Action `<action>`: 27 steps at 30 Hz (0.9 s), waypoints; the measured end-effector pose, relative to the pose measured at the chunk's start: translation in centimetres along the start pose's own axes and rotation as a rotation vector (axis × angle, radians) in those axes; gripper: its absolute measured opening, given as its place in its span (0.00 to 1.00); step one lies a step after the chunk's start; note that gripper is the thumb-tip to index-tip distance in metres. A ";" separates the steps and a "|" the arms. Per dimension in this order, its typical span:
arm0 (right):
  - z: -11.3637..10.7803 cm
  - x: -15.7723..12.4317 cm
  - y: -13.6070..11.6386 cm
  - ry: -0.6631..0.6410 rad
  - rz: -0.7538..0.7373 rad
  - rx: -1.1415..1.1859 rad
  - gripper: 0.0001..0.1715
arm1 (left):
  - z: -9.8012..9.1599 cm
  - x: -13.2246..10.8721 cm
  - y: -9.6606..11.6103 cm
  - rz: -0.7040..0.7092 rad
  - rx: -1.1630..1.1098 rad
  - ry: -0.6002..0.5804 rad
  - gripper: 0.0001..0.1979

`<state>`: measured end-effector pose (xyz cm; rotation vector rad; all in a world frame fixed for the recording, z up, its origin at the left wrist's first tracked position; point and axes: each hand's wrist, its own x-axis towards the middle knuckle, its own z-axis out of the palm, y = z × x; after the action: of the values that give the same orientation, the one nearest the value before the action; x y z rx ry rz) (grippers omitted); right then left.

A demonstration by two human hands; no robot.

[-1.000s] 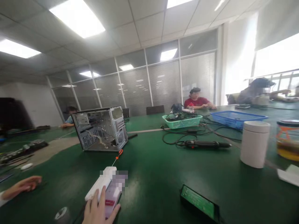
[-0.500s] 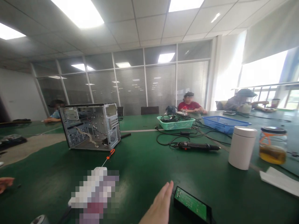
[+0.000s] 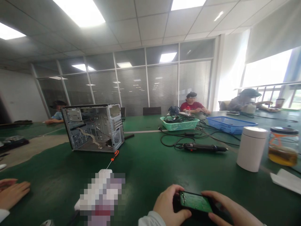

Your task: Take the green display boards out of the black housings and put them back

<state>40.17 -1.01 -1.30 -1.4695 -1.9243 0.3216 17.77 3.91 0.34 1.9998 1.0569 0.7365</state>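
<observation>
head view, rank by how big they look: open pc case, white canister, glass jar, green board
1. open pc case
2. white canister
3. glass jar, only slightly smaller than the canister
4. green board, partly covered by the left hand and right hand

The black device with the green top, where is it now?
Head view, low and right of centre: the black device is held between the left hand and the right hand.

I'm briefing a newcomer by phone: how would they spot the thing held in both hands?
On the long green table, look at the near edge, right of the open computer case. There the left hand and right hand hold a small black box between them. Unlike the white canister and jar nearby, it is flat with a green face.
</observation>
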 end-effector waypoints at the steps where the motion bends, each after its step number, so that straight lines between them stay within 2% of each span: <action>1: 0.3 0.9 0.0 -0.055 0.012 0.033 0.22 | -0.3 0.1 -0.2 -0.013 -0.012 0.023 0.26; 4: 1.0 3.4 -0.6 -0.134 -0.040 0.107 0.22 | -1.3 0.3 -0.9 -0.059 -0.044 0.114 0.24; 8: 2.7 6.1 -1.2 -0.076 -0.119 0.167 0.24 | -2.6 0.6 -1.8 -0.093 -0.084 0.221 0.21; 11: 4.5 7.1 -1.1 -0.024 -0.173 0.170 0.24 | -3.1 0.8 -2.4 -0.126 -0.102 0.264 0.20; 17: 6.5 6.5 0.6 0.028 -0.218 0.120 0.22 | -3.0 0.9 -2.6 -0.156 -0.100 0.249 0.19; 22: 7.1 5.8 2.1 0.064 -0.235 0.071 0.22 | -2.9 0.7 -2.2 -0.149 -0.079 0.231 0.20; 27: 7.1 5.8 2.0 0.085 -0.251 0.061 0.21 | -3.0 0.8 -1.8 -0.152 -0.079 0.227 0.19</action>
<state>36.32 6.41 -5.57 -1.1681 -1.9848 0.1979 15.10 6.29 0.67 1.7777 1.2749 0.9234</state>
